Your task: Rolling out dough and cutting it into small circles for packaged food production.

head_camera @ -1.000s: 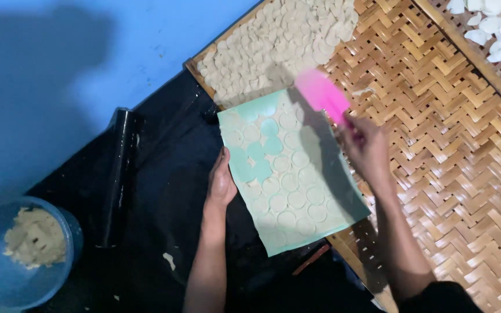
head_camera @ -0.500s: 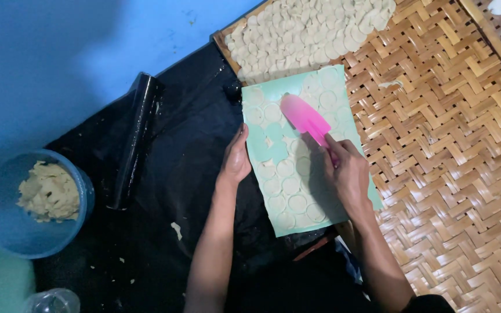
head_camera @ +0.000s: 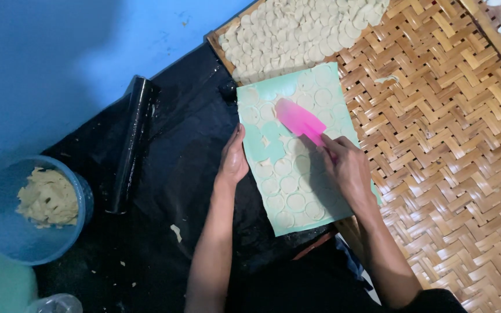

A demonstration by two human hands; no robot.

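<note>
A pale green board [head_camera: 329,84] carries several thin round dough discs [head_camera: 295,201] and lies half on black sheeting, half on a woven bamboo tray. My left hand [head_camera: 233,159] presses flat on the board's left edge. My right hand [head_camera: 348,168] grips a pink scraper [head_camera: 300,120], whose blade lies flat on the board among the discs near its upper middle.
The woven bamboo tray [head_camera: 453,150] holds a heap of cut dough discs [head_camera: 297,32] at its far end. A black rolling pin [head_camera: 131,142] lies on the black sheeting [head_camera: 187,174]. A blue bucket [head_camera: 7,243] with dough lumps stands at the lower left. Blue floor lies beyond.
The pink scraper has come down from beyond the board's top edge onto the discs. My right hand moved left and down with it. The view has shifted slightly.
</note>
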